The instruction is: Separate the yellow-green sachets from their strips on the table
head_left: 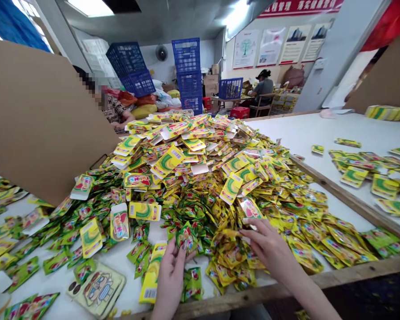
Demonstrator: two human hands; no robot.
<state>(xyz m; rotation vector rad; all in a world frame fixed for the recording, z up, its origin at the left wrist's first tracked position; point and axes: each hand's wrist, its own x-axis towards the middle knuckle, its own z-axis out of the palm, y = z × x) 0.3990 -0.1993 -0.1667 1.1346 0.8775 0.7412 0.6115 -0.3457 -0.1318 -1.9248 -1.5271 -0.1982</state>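
A big heap of small yellow and green sachets and flat yellow card sleeves covers the white table. My left hand is at the near edge, fingers closed round a green sachet held at the fingertips. A yellow card sleeve lies just left of that hand. My right hand reaches into the yellow sachets, fingers curled and pinching among them; what it grips I cannot make out.
A tall brown cardboard sheet stands at the left. A wooden rail separates a second white table with more sleeves. A printed card lies near left. Blue crates are stacked behind. People sit at the back.
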